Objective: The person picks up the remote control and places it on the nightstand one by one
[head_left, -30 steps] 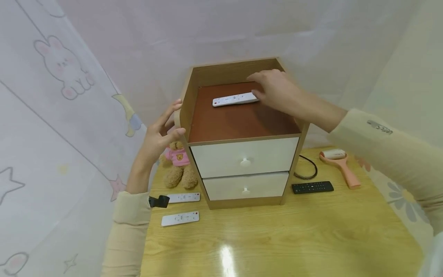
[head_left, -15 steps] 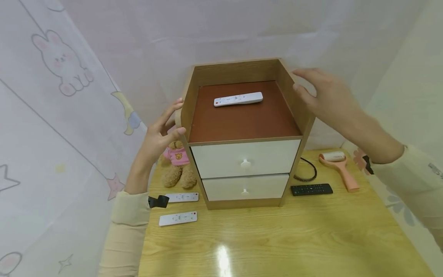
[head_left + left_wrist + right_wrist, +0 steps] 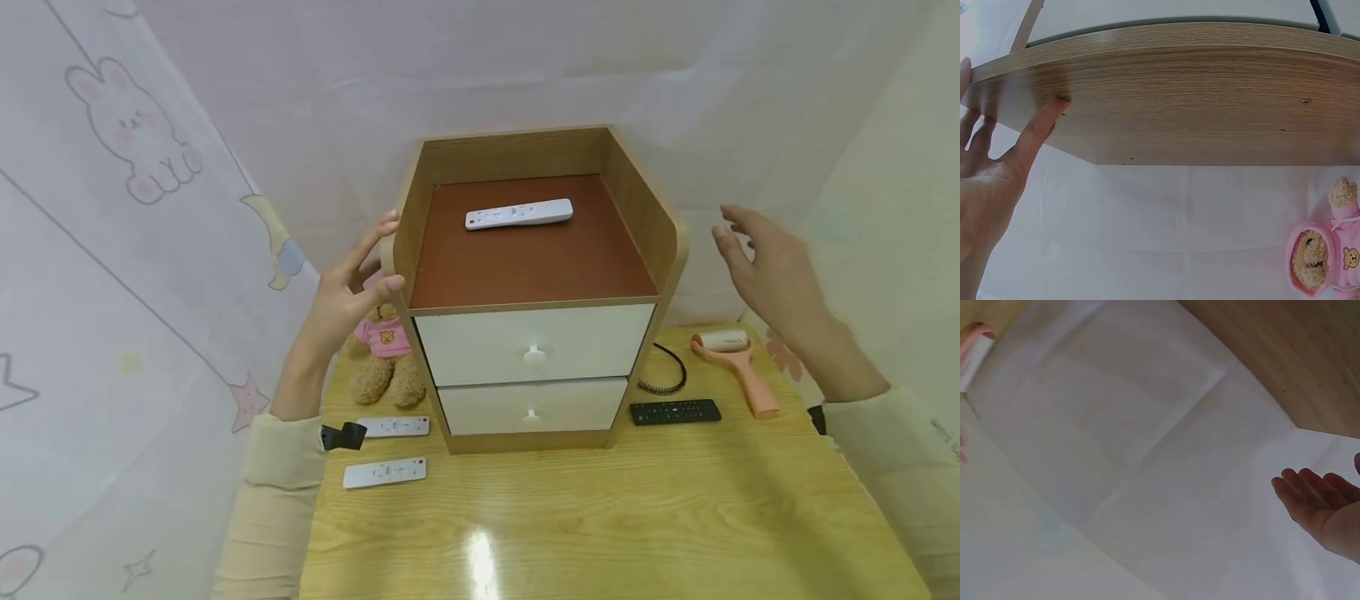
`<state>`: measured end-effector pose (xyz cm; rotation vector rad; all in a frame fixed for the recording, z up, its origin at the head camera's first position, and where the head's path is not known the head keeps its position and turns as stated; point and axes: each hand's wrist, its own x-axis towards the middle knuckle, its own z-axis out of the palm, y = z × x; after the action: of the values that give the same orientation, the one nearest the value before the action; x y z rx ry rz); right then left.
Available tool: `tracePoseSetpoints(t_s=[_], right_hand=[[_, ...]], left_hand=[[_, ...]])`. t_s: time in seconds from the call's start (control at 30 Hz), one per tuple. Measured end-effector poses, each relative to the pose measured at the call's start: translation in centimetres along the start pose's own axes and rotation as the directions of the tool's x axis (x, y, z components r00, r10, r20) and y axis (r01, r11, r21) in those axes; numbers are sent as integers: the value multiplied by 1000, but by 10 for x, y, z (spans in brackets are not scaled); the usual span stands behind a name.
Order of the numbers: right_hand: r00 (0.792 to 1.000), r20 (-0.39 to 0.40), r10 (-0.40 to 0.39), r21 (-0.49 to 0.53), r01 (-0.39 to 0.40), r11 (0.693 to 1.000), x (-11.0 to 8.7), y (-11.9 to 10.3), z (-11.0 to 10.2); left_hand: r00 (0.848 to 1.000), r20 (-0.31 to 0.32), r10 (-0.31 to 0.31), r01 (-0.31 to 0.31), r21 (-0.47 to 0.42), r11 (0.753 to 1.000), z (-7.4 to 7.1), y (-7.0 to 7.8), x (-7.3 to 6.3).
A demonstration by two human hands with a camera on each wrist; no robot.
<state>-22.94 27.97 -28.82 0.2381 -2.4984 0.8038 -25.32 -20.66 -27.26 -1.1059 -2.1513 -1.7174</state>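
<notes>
A small wooden cabinet (image 3: 439,446) with two white-fronted drawers (image 3: 480,346) stands on the table. On its brown top surface lies a white remote control (image 3: 519,214). My left hand (image 3: 339,304) rests against the cabinet's left side, its thumb near the front edge. In the left wrist view, spread fingers (image 3: 1035,130) touch the wooden side panel (image 3: 1179,100). My right hand (image 3: 776,271) is in the air to the right of the cabinet, apart from it, with fingers relaxed and nothing held. The right wrist view shows that palm bare.
Left of the cabinet are a teddy bear (image 3: 388,354) in pink and two white remotes, one nearer (image 3: 385,472) and one farther (image 3: 393,427). On the right lie a black remote (image 3: 675,412), an orange lint roller (image 3: 738,360) and a coiled black cord (image 3: 671,385). Fabric hangs behind.
My right hand has moved from the white remote on the cabinet top, out over the right side panel and away to the right. My left hand has stayed at the left side.
</notes>
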Motion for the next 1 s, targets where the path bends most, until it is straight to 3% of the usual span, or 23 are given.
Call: tracePoseSetpoints(t_s=[0.17, 0.37, 0.5, 0.63, 0.7, 0.77, 0.87, 1.0], right_hand=[[983, 160, 88, -102, -72, 992, -17, 56, 26], [906, 398, 146, -213, -64, 975, -37, 112, 60], [903, 422, 81, -202, 6, 979, -58, 141, 84], [884, 465, 36, -245, 89, 966, -78, 163, 108], [858, 512, 34, -249, 111, 962, -87, 171, 120], [845, 533, 32, -253, 123, 960, -95, 179, 130], [815, 576, 69, -234, 83, 969, -108, 188, 142], [757, 633, 162, -252, 4, 968, -123, 199, 150]], left_hand=[[1000, 5, -6, 6, -1, 1000, 2, 0, 1], [1000, -4, 12, -13, -12, 1000, 3, -1, 1], [1000, -3, 22, -22, -18, 1000, 3, -2, 2], [1000, -7, 24, -24, -36, 999, 2, -3, 2], [1000, -10, 22, -22, -44, 999, 0, -3, 2], [1000, -10, 24, -24, -35, 999, 0, -2, 2], [1000, -12, 21, -21, -23, 1000, -1, -2, 2], [1000, -10, 20, -20, -13, 1000, 1, -2, 1]])
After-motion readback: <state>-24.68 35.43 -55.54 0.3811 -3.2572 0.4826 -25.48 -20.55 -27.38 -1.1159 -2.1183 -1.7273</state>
